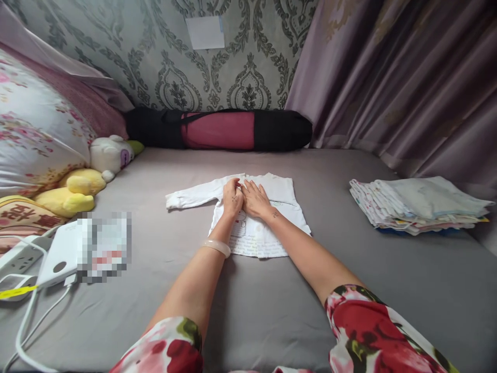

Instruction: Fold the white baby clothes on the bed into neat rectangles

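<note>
A small white long-sleeved baby shirt (267, 242) with a printed drawing and lines of lettering lies spread on the grey bed sheet. One sleeve stretches out to the left; the other is folded across the upper chest. My left hand (233, 199), below a pale bangle, rests on the middle of the shirt with its fingers bent together on the cloth; the fingertips are partly hidden. Right beside it, my right hand (254, 199) lies flat on the chest, fingers stretched out and slightly apart.
A stack of folded clothes (419, 204) sits at the right. On the left are a power strip (23, 259), a white device with a cable (60, 254), a blurred-out item (108, 246) and plush toys (73, 191). A black and red long bag (217, 129) lies along the wall.
</note>
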Available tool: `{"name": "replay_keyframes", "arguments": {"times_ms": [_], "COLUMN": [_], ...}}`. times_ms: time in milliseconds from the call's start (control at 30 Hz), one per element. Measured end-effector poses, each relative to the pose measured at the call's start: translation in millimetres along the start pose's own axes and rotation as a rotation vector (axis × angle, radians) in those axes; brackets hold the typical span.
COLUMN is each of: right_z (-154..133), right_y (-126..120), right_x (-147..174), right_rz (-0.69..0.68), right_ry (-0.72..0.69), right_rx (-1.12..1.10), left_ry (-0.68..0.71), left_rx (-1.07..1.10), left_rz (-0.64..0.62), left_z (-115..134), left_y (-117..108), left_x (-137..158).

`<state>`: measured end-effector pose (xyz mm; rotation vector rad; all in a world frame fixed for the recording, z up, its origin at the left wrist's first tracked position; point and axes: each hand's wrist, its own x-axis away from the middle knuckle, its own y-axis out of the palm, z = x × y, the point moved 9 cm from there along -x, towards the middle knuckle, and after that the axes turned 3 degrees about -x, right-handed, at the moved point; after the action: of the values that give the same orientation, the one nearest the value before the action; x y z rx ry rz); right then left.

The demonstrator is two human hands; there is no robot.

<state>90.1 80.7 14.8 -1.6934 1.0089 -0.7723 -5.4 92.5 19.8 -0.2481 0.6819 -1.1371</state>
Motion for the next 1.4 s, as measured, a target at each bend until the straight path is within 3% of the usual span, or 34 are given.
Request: {"name": "replay_keyframes", "arguments": {"times_ms": [167,300,467,600,833,1100,1400], "right_z": [16,42,54,55,65,104,112], "right_y": [-13,-26,-17,-14,-15,-32,-28], "right_x": [2,12,22,22,16,19,13], "right_rz": [0.022,0.125,0.057,0.058,-0.005,0.104,0.084], "right_ry": [0.056,0.175,0.214,0.220,0.226,0.353,0.364], "right_rx": [-0.161,-0.074,-0.007,0.015,-0.078,0.084,0.077], "left_ry": [0.059,0.191,0.335,0.334,0.333,0.303,0.323], "left_rx": [-0.049,-0.164,-0.286,-0.368,-0.413,-0.555,-0.650], "left_rz": [-0.042,-0.106,-0.269,-0.337,-0.347,-0.451,-0.491], "left_z": [7,20,35,38,39,35,38], "left_y": [6,14,34,41,42,52,52], "left_x": [1,6,17,22,23,25,29]}}
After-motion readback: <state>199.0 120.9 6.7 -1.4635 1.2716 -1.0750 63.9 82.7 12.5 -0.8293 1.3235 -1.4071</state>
